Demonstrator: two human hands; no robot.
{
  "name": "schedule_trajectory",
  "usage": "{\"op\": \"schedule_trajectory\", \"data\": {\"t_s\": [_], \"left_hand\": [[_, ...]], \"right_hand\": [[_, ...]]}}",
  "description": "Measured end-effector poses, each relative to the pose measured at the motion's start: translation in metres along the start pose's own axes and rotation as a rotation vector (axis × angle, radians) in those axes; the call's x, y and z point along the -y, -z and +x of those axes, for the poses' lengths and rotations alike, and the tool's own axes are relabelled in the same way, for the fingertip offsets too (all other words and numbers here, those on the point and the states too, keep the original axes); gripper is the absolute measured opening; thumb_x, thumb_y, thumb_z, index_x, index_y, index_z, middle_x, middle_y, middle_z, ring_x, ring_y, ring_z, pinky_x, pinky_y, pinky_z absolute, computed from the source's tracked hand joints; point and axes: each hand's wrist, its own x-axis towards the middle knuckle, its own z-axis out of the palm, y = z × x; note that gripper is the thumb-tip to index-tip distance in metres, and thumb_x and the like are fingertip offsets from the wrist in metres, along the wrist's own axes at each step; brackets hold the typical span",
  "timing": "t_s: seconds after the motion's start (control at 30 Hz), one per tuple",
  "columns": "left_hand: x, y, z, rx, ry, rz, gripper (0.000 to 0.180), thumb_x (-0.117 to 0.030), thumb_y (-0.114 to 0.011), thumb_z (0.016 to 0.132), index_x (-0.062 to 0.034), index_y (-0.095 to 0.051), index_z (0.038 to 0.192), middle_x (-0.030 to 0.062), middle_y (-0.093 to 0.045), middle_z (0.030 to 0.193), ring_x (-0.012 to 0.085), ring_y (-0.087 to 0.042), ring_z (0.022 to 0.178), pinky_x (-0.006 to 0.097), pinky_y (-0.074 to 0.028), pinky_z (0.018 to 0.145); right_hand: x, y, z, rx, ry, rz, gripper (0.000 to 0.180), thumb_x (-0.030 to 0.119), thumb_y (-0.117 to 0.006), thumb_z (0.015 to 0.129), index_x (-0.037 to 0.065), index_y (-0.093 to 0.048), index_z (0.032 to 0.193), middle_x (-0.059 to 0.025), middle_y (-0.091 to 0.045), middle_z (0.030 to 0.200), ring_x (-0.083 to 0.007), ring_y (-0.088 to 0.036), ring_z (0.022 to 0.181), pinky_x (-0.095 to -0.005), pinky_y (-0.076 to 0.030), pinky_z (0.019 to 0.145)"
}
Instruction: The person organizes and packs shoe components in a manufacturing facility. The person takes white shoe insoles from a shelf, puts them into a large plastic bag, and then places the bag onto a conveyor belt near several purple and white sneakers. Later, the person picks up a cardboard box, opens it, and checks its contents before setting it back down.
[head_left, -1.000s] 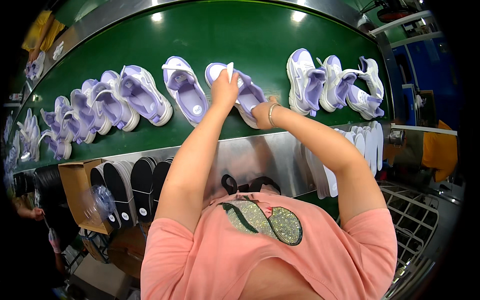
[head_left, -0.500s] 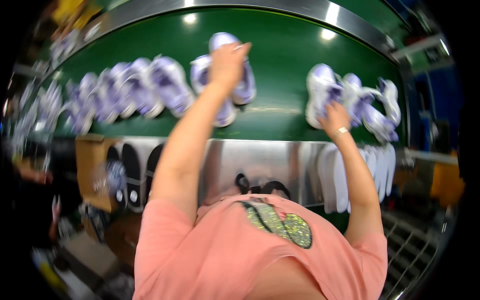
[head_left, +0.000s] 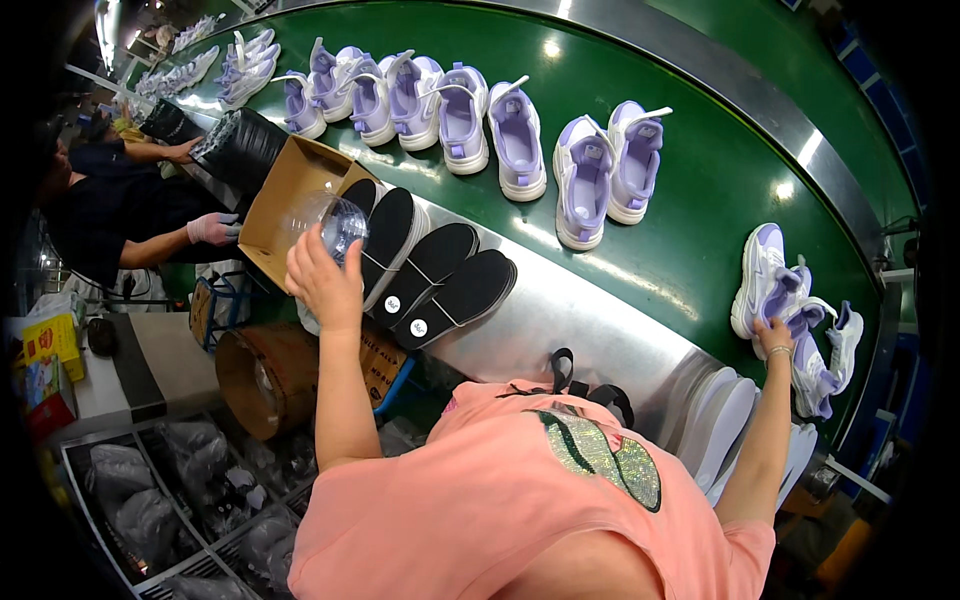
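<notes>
My left hand (head_left: pixel 325 280) is raised beside a clear, rounded plastic object (head_left: pixel 348 225) at the cardboard box (head_left: pixel 290 190). Its thumb and fingers are apart; contact with the plastic is unclear. On the right, my right hand (head_left: pixel 775 336) grips the heel opening of a white and lilac sneaker (head_left: pixel 762 262) on the green work surface (head_left: pixel 660 265). More sneakers (head_left: pixel 843 350) lie close against that hand. A pair of sneakers (head_left: pixel 585 180) stands apart near the middle, and several others (head_left: pixel 460 115) line up to its left.
Black insoles (head_left: pixel 465 290) lie on the metal ledge (head_left: pixel 570 320) along the near side, with white insoles (head_left: pixel 715 415) farther right. A co-worker's gloved hand (head_left: pixel 212 229) is left of the box. A rack of plastic-wrapped items (head_left: pixel 130 490) stands at lower left.
My left hand has left the middle sneakers and moved left and nearer, to the cardboard box. My right hand stays at the right-hand sneaker. The view has turned left.
</notes>
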Motion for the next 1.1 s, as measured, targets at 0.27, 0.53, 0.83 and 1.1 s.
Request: {"op": "schedule_trajectory", "data": {"t_s": [0.27, 0.53, 0.83, 1.1], "left_hand": [[0.04, -0.037, -0.002, 0.19, -0.067, -0.134, 0.021, -0.018, -0.055, 0.076, -0.006, -0.052, 0.093, 0.0084, -0.05, 0.102, 0.028, -0.042, 0.098, 0.038, -0.037, 0.08], [-0.11, 0.028, -0.041, 0.537, 0.021, -1.21, 0.021, -0.016, -0.055, 0.081, 0.0001, -0.055, 0.094, 0.0048, -0.056, 0.087, 0.0114, -0.051, 0.078, 0.023, -0.041, 0.069], [-0.217, 0.008, -0.158, 0.828, -0.564, -1.305, 0.075, -0.033, -0.067, 0.064, 0.0008, -0.031, 0.12, 0.0225, -0.034, 0.115, 0.0361, -0.031, 0.107, 0.043, -0.026, 0.091], [-0.253, 0.011, -0.127, 0.805, -0.725, -1.553, 0.029, -0.02, -0.057, 0.076, -0.0013, -0.05, 0.097, 0.0153, -0.054, 0.089, 0.0298, -0.048, 0.085, 0.036, -0.038, 0.075]], "right_hand": [[0.01, 0.026, -0.003, -0.09, 0.165, 0.163, 0.059, 0.042, -0.059, 0.068, -0.004, -0.052, 0.104, -0.0239, -0.053, 0.104, -0.0322, -0.052, 0.097, -0.0354, -0.039, 0.084], [0.098, 0.089, -0.177, 0.184, 0.413, 0.183, 0.052, 0.042, -0.059, 0.066, -0.002, -0.058, 0.093, -0.0164, -0.061, 0.085, -0.0254, -0.06, 0.077, -0.0324, -0.046, 0.072], [0.124, -0.016, -0.308, 0.134, 0.496, 0.176, 0.04, 0.038, -0.054, 0.074, 0.008, -0.054, 0.101, -0.0146, -0.053, 0.096, -0.0296, -0.048, 0.095, -0.0383, -0.044, 0.073], [-0.006, -0.026, -0.277, -0.553, 0.013, 0.332, 0.033, 0.029, -0.059, 0.071, 0.007, -0.054, 0.095, -0.0118, -0.055, 0.092, -0.029, -0.05, 0.09, -0.0377, -0.041, 0.077]]}}
